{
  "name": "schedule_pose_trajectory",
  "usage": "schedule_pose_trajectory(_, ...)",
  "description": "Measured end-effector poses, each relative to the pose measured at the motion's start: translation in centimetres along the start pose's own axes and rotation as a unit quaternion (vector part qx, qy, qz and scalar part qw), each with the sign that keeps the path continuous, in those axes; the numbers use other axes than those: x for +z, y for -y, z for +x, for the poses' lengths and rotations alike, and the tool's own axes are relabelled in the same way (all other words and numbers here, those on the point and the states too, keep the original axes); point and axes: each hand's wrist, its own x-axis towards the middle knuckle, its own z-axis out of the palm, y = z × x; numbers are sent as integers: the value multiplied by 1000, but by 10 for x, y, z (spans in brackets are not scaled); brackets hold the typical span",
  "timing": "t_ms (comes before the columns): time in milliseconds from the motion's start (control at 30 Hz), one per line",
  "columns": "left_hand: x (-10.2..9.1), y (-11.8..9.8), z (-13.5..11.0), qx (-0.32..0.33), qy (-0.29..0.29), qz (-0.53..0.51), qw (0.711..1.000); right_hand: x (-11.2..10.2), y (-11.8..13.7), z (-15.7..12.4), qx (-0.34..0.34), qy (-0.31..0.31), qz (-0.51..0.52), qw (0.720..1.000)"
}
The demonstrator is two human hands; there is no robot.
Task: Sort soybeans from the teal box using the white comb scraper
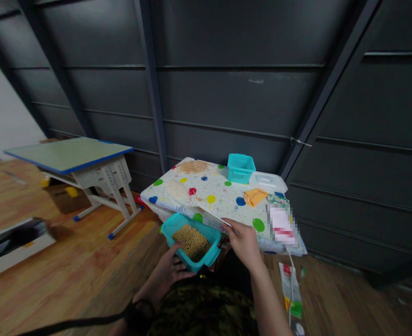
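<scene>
My left hand (pixel 174 267) grips the near-left side of a teal plastic container (pixel 211 229), held tilted at the table's front edge. Round yellow-tan beans (pixel 192 240), which look like soybeans, lie inside it. Closed around the near end of a long thin white strip (pixel 209 212) is my right hand (pixel 244 240). The strip's far end reaches over the tabletop; its exact kind is not clear. Just left of that end lies a pale, whitish patch of grains (pixel 177 190). Farther back, a tan pile of grains (pixel 194 166) is spread on the cloth.
A balloon-print cloth covers the table (pixel 223 191). Along its back and right are a second teal container (pixel 241 169), a clear lid (pixel 268 182), a folded orange cloth (pixel 255 197) and a blurred white item (pixel 283 226). A desk (pixel 73 156) stands left; a packet (pixel 290 289) lies below right.
</scene>
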Motion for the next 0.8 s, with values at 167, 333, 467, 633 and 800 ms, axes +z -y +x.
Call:
schedule_pose_trajectory(167, -2, -2, -2, 2, 0, 21, 1000, -3, 7, -4, -14, 32, 18, 999)
schedule_pose_trajectory(333, -2, -3, -7, 8, 19, 22, 1000, -4, 13, -9, -17, 43, 36, 998)
schedule_pose_trajectory(467, -1, -5, -11, 0, 23, 27, 999, -1, 7, -5, 1, -30, 35, 999)
schedule_pose_trajectory(633, 1, -7, -12, 1, 20, 28, 999, 7, -6, 26, 38, -98, -17, 994)
schedule_pose_trajectory(800, -2, -6, -9, -1, 20, 36, 999, 19, -11, 56, 26, -40, -83, 995)
